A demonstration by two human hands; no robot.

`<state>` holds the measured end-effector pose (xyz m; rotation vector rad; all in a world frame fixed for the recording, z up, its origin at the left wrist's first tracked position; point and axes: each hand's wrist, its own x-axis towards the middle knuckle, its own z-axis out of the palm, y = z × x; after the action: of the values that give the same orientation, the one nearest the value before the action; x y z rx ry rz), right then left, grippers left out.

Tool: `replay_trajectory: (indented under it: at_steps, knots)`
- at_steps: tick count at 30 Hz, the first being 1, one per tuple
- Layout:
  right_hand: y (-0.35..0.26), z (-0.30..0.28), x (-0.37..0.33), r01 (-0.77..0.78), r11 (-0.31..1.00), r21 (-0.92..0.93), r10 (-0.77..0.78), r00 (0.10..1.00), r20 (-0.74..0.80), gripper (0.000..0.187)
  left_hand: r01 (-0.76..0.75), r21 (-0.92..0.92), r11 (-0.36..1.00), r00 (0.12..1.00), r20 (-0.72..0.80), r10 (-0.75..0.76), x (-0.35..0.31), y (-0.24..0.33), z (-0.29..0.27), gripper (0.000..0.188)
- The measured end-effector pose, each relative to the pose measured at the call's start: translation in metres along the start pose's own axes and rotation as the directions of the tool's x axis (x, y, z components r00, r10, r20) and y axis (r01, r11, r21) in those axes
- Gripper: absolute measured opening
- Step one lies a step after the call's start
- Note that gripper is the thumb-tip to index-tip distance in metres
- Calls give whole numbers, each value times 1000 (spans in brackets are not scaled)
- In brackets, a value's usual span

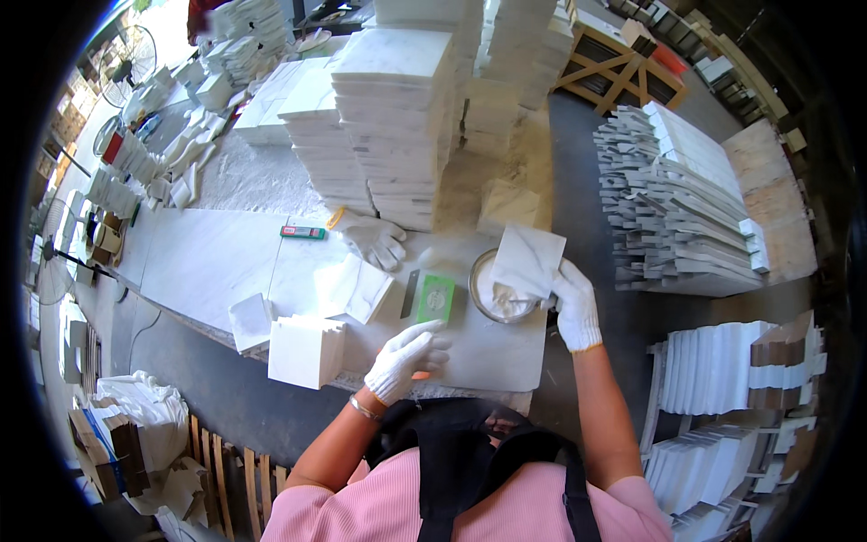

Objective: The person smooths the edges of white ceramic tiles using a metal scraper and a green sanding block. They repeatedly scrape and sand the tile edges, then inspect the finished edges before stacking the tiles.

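In my right hand (576, 309), which wears a white knitted glove, a square white marble tile (530, 258) with grey veins is gripped by its right edge. The tile is tilted over a round metal bowl (479, 303) of white paste and hides part of it. My left hand (405, 363), gloved too, hovers at the table's near edge with fingers loosely apart. An orange patch shows under those fingers; its nature is unclear. Just beyond lies a green rectangular pad (436, 299) with a pale round mark, beside a thin grey metal strip (410, 294).
Left of my hands stand a block of white tiles (305, 352) and some loose marble tiles (354, 289). An empty glove (370, 240) and a small green box (302, 233) lie behind. Tall tile stacks (393, 117) rise at the back. More stacked slabs (677, 199) stand to the right.
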<state>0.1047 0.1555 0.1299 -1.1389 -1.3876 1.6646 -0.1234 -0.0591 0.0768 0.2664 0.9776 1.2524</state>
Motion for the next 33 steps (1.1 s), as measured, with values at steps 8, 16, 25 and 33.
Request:
replay_trajectory:
  at_steps: [8, 16, 25, 33]
  knots:
    - [-5, -3, 111, -64, 988, -144, 59, 998, -35, 27, -27, 57, 998, 990, -137, 34, -12, 3, 0, 50]
    - [5, -28, 151, 21, 845, -534, 9, 999, 53, 40, -96, 920, 379, 707, -205, 677, -1, 31, -20, 58]
    - [0, -46, 98, 92, 853, -513, -105, 995, 5, 46, 423, 898, -117, 673, -225, 705, 52, 39, -55, 105]
    - [8, -27, 12, -59, 932, -357, 71, 997, 19, 42, 383, 923, -23, 646, -250, 721, 58, 52, -61, 112]
